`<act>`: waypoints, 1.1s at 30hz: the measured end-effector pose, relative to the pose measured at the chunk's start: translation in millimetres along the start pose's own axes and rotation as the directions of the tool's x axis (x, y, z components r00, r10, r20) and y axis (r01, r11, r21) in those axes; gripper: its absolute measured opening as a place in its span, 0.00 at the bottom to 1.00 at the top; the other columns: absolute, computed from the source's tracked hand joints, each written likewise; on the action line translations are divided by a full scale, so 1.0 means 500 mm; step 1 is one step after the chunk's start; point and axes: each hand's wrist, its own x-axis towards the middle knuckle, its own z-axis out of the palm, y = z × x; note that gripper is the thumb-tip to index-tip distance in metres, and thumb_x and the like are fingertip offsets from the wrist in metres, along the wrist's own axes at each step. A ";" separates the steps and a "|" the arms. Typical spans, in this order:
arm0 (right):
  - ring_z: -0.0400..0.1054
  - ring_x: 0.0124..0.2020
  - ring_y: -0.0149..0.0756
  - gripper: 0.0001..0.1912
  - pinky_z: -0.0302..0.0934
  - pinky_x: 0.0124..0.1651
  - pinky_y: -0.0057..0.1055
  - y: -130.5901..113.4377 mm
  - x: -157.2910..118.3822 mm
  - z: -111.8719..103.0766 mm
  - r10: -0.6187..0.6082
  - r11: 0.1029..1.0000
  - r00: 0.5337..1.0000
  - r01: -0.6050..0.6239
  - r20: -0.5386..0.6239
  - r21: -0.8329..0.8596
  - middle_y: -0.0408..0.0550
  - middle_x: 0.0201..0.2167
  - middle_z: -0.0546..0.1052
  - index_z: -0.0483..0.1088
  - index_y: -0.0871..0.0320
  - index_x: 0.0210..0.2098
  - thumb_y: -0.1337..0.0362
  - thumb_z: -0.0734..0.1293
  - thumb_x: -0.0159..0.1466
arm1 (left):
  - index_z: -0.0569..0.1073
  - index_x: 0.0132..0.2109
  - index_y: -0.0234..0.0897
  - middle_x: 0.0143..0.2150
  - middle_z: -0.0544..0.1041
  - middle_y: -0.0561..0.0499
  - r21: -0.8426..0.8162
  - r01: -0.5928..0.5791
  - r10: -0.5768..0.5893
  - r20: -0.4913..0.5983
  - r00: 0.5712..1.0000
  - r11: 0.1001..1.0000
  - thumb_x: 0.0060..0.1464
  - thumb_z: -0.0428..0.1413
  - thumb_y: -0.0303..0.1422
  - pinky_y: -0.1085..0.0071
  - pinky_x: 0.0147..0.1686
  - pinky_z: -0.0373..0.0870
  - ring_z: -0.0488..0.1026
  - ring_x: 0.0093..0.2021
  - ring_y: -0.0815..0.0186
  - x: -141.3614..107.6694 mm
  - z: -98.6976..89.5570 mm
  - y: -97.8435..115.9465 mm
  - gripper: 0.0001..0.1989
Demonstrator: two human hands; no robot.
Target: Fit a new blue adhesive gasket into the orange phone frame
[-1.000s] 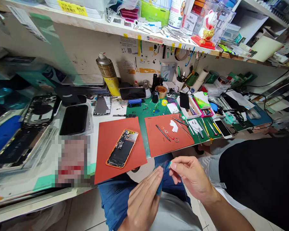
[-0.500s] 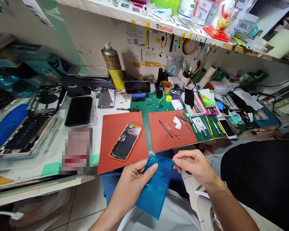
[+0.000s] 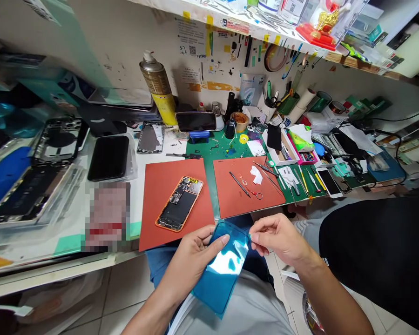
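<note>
Here the left hand (image 3: pixel 193 255) pinches the blue film sheet (image 3: pixel 214 287) by its left edge, just off the near edge of the desk (image 3: pixel 136 191), seemingly to steady it, while the right hand (image 3: pixel 275 238) nips its far-right corner.

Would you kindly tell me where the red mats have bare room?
Left red mat: bare left of the opened phone. Right red mat: bare between its left edge and the black stick. Crowded: the green mat beside the white phone, packed with tools.
</note>
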 end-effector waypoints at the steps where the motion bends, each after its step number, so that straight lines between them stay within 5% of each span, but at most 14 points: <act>1: 0.67 0.20 0.28 0.15 0.59 0.24 0.26 0.002 0.000 0.002 0.000 1.000 1.000 0.000 0.002 0.019 0.46 0.24 0.81 0.85 0.60 0.32 0.54 0.83 0.59 | 0.83 0.47 0.36 0.39 0.85 0.44 -0.003 -0.005 0.005 0.002 1.000 1.000 0.55 0.71 0.52 0.68 0.35 0.79 0.80 0.35 0.61 0.003 0.001 -0.004 0.25; 4: 0.66 0.19 0.27 0.15 0.57 0.23 0.26 0.002 0.000 0.010 -0.009 0.996 1.000 0.009 -0.002 0.088 0.45 0.22 0.80 0.84 0.60 0.30 0.53 0.83 0.58 | 0.78 0.61 0.40 0.47 0.86 0.43 0.094 -0.172 0.183 -0.117 0.976 0.981 0.58 0.69 0.50 0.63 0.42 0.82 0.84 0.42 0.57 0.001 0.007 -0.018 0.30; 5: 0.65 0.19 0.27 0.16 0.57 0.22 0.26 0.001 -0.001 0.014 -0.011 0.994 1.000 0.012 -0.008 0.107 0.45 0.22 0.79 0.83 0.59 0.30 0.53 0.84 0.57 | 0.77 0.64 0.43 0.51 0.85 0.42 0.211 -0.276 0.319 -0.211 0.924 0.938 0.59 0.69 0.48 0.61 0.47 0.82 0.84 0.47 0.56 -0.004 0.010 -0.023 0.30; 7: 0.64 0.18 0.27 0.17 0.56 0.22 0.27 -0.003 -0.003 0.023 -0.012 0.991 1.000 0.015 -0.023 0.132 0.44 0.21 0.78 0.83 0.59 0.29 0.52 0.84 0.56 | 0.80 0.62 0.47 0.58 0.83 0.44 0.526 -0.427 0.637 -0.320 0.702 0.735 0.61 0.68 0.42 0.61 0.57 0.79 0.82 0.56 0.56 -0.022 0.019 -0.031 0.23; 8: 0.63 0.18 0.27 0.17 0.55 0.22 0.27 -0.005 -0.005 0.028 -0.014 0.990 0.999 0.018 -0.029 0.140 0.45 0.21 0.78 0.83 0.59 0.29 0.52 0.84 0.56 | 0.82 0.59 0.48 0.59 0.83 0.45 0.647 -0.458 0.750 -0.286 0.596 0.610 0.62 0.67 0.38 0.62 0.60 0.78 0.81 0.58 0.56 -0.033 0.024 -0.034 0.18; 9: 0.63 0.18 0.27 0.17 0.56 0.22 0.27 -0.006 -0.006 0.033 -0.019 0.989 0.999 0.024 -0.035 0.147 0.45 0.21 0.78 0.83 0.59 0.29 0.52 0.84 0.56 | 0.83 0.58 0.50 0.58 0.84 0.47 0.706 -0.487 0.811 -0.217 0.544 0.515 0.64 0.66 0.35 0.64 0.60 0.77 0.81 0.58 0.58 -0.044 0.030 -0.036 0.16; 10: 0.63 0.18 0.27 0.17 0.56 0.22 0.27 -0.007 -0.007 0.039 -0.025 0.988 0.999 0.031 -0.038 0.152 0.45 0.21 0.78 0.83 0.59 0.29 0.52 0.84 0.56 | 0.83 0.58 0.50 0.57 0.85 0.48 0.719 -0.520 0.830 -0.144 0.539 0.462 0.65 0.64 0.32 0.66 0.59 0.78 0.82 0.58 0.59 -0.053 0.037 -0.038 0.16; 13: 0.63 0.19 0.26 0.16 0.57 0.23 0.27 -0.008 -0.006 0.059 -0.049 0.988 0.997 0.056 -0.059 0.143 0.44 0.21 0.77 0.84 0.59 0.31 0.53 0.84 0.57 | 0.81 0.63 0.51 0.57 0.86 0.50 0.646 -0.561 0.775 -0.077 0.627 0.518 0.66 0.63 0.32 0.70 0.59 0.79 0.84 0.58 0.60 -0.067 0.055 -0.043 0.20; 17: 0.65 0.22 0.28 0.18 0.60 0.25 0.27 -0.003 -0.001 0.085 -0.094 0.994 0.989 0.100 -0.114 0.047 0.44 0.21 0.77 0.85 0.59 0.33 0.50 0.83 0.58 | 0.83 0.60 0.48 0.55 0.87 0.47 0.383 -0.465 0.564 -0.202 0.801 0.798 0.65 0.65 0.40 0.68 0.55 0.83 0.86 0.52 0.56 -0.056 0.071 -0.054 0.18; 20: 0.68 0.23 0.30 0.19 0.63 0.28 0.28 0.003 0.002 0.098 -0.125 0.992 0.977 0.119 -0.173 -0.043 0.45 0.23 0.79 0.86 0.59 0.34 0.48 0.82 0.58 | 0.85 0.56 0.42 0.51 0.88 0.43 0.121 -0.407 0.424 -0.263 0.866 0.906 0.61 0.68 0.45 0.64 0.51 0.85 0.87 0.48 0.54 -0.045 0.076 -0.059 0.19; 27: 0.75 0.28 0.37 0.21 0.72 0.33 0.32 0.013 0.005 0.124 -0.185 0.982 0.934 0.160 -0.305 -0.104 0.48 0.26 0.82 0.85 0.57 0.33 0.46 0.84 0.55 | 0.86 0.51 0.39 0.47 0.88 0.41 -0.171 -0.361 0.271 -0.399 0.876 0.917 0.50 0.75 0.46 0.65 0.49 0.84 0.86 0.46 0.56 -0.028 0.067 -0.067 0.24; 33: 0.76 0.30 0.39 0.22 0.75 0.37 0.34 0.019 0.003 0.143 -0.257 0.961 0.889 0.196 -0.378 -0.194 0.50 0.29 0.82 0.84 0.56 0.34 0.42 0.80 0.60 | 0.84 0.57 0.39 0.49 0.87 0.42 -0.225 -0.364 0.228 -0.466 0.855 0.904 0.51 0.75 0.46 0.63 0.54 0.82 0.84 0.50 0.57 -0.011 0.054 -0.074 0.28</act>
